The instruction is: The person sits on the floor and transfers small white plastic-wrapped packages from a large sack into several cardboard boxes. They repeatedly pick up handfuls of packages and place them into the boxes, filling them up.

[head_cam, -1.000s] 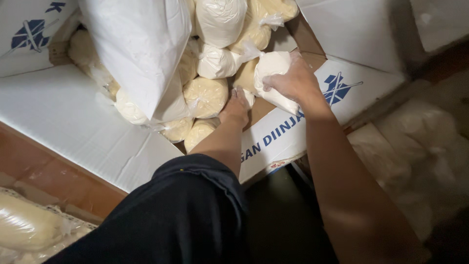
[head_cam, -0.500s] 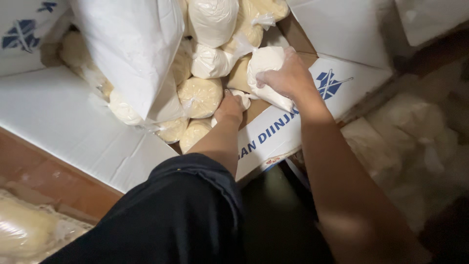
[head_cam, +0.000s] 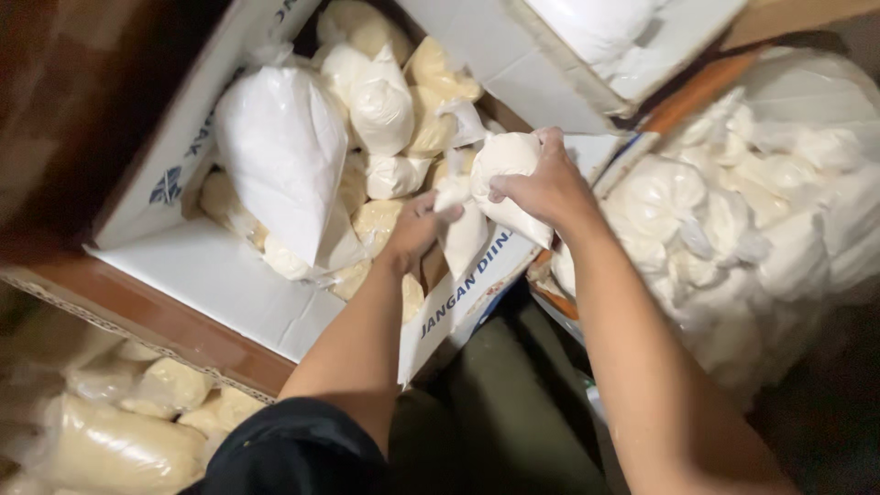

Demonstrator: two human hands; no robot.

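One head-worn view — looking steeply down, close over the open carton (head_cam: 229,302) and forearms.

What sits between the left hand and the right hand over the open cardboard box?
Head view: the knotted plastic neck of the small white powder bag gripped by right hand; left hand touches it.

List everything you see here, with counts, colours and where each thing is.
cardboard box: one, white outside, brown inside, open, centre left
small tied bags: many, cream and white, piled in the box
large white bag: one, lying on that pile
bag heap: many, white, right
second box: one, white, top
cream bags: several, bottom left
held bag: one, white, over the box edge
left hand: touching the held bag's tail
right hand: grip closed on the held bag
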